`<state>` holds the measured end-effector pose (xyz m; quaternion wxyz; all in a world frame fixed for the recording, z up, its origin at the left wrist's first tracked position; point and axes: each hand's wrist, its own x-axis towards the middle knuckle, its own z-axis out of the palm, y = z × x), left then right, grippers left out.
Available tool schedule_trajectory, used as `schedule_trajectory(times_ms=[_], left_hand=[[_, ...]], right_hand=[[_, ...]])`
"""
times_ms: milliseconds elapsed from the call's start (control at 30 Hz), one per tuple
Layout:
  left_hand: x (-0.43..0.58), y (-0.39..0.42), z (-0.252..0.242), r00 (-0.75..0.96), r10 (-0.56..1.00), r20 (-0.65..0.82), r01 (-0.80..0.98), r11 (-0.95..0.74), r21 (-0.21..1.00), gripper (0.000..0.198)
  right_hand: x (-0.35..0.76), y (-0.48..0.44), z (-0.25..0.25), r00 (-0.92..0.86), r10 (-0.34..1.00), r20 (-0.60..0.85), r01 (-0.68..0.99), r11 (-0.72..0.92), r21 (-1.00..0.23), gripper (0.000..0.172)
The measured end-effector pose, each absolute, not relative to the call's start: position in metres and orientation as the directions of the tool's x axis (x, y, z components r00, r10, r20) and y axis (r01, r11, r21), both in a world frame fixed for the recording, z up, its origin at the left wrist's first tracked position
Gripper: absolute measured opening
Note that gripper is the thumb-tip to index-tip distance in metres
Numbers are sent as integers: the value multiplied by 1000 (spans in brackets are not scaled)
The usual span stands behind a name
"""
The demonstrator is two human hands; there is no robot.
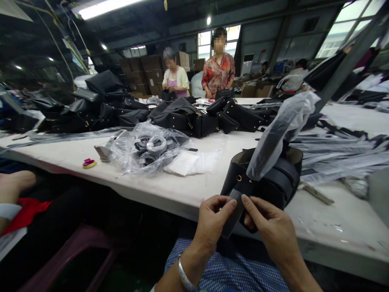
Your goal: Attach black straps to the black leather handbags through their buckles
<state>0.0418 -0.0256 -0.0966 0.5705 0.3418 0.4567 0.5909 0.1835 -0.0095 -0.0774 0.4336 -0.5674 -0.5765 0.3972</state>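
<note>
"What do the left hand (209,223) and right hand (273,227) cover?"

"Part of the black bag's (275,182) lower side — and some fingers curl out of sight behind the film-covered strap (231,226)."

"What runs out of view?"

"Both forearms at the bottom, a neighbour's arm (12,187) at the left, the ceiling light (106,7) at the top."

"And inside the clear plastic bag (179,142)?"

"Coils (156,144) — shiny folds obscure the rest. The far left background is too dark and blurred to read."

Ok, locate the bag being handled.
Head view, right half: the black bag is at the near edge of the table, beyond the left hand and right hand.
</note>
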Motion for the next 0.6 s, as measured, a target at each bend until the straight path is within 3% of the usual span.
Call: schedule_trajectory(times_ms=[167, 333, 500, 600], left_hand=[[44, -25, -101, -169, 985, -43, -282, -7, 959, 28], [46, -27, -99, -295, 927, 231, 25, -235, 972, 12], [48, -32, -100, -288, 842, 456, 251, -393, 884, 10], [46, -35, -103, -153, 769, 621, 450, -505, 737, 19]], right_hand=[[184, -10, -76, 11, 999, 34, 255, 30, -967, 50], [182, -9, -77, 12, 999, 50, 266, 45, -963, 43], [179, -11, -77, 23, 997, 79, 275, 70, -959, 39], [178, -13, -77, 4, 997, 76, 250, 73, -965, 40]])
